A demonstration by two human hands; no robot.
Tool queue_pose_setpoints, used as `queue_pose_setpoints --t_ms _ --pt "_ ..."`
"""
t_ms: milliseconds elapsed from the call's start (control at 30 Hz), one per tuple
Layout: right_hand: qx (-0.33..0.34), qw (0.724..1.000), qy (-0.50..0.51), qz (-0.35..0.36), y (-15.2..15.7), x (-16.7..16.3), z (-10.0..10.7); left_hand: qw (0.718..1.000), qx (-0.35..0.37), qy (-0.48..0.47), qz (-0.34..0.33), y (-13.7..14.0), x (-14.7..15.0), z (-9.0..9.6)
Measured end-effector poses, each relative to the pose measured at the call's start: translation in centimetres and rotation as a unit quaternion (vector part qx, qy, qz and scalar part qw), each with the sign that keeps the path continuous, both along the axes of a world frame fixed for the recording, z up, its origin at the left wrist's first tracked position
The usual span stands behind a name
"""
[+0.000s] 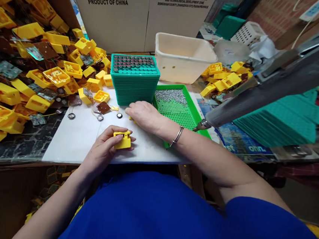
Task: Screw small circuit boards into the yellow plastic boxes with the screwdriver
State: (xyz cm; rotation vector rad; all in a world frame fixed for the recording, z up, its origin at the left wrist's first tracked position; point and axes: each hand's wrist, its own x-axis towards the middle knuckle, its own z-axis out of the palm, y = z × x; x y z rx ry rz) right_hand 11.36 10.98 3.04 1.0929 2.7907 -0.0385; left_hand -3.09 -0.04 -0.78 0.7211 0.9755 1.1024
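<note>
My left hand (107,144) grips a small yellow plastic casing (122,141) between thumb and fingers, above the white work surface (145,148). The casing has a patch of small holes and a notched upper edge. My right hand (143,115) is farther forward with its fingers curled down by the foot of the teal tray stack (134,89). A bit of a small yellow part (131,119) shows under its fingertips, which are mostly hidden. Left of it lie a round speaker (119,115) on wires and a brown circuit board (103,107).
A green tray (196,117) of small metal screws lies right of the stack. A dark power screwdriver (234,100) slants in from the right, its tip over the tray. Yellow casings (56,76) pile up at left. Behind stand a white bin (181,67) and a carton (114,25).
</note>
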Motion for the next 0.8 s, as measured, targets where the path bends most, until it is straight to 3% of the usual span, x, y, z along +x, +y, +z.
queue_pose_setpoints --t_ms 167,333,400,500,633,700,800 --pt "-0.006 0.999 0.049 -0.002 0.1 1.4 0.0 1.0 -0.003 -0.007 -0.004 0.2 0.2 0.1" --pt "-0.051 0.97 0.234 -0.045 -1.0 3.8 -0.3 1.0 -0.012 -0.009 0.001 0.3 0.6 0.3" --pt "-0.066 0.928 0.363 -0.046 -2.0 4.8 -0.7 1.0 -0.012 -0.017 0.007 0.5 0.9 0.4" --pt "-0.112 0.839 0.53 -0.05 -4.0 5.9 -1.3 0.999 -0.009 -0.032 0.002 0.6 1.5 0.4" --pt "-0.244 0.758 0.595 -0.111 -6.2 6.5 -2.0 0.999 -0.001 -0.047 -0.021 0.6 2.2 0.6" --pt "-0.252 0.756 0.593 -0.11 -6.6 6.7 -2.2 0.998 0.008 -0.05 -0.031 0.5 2.6 0.8" --pt "-0.202 0.789 0.577 -0.053 -6.5 7.2 -2.5 0.997 0.025 -0.052 -0.056 0.4 3.0 1.1"
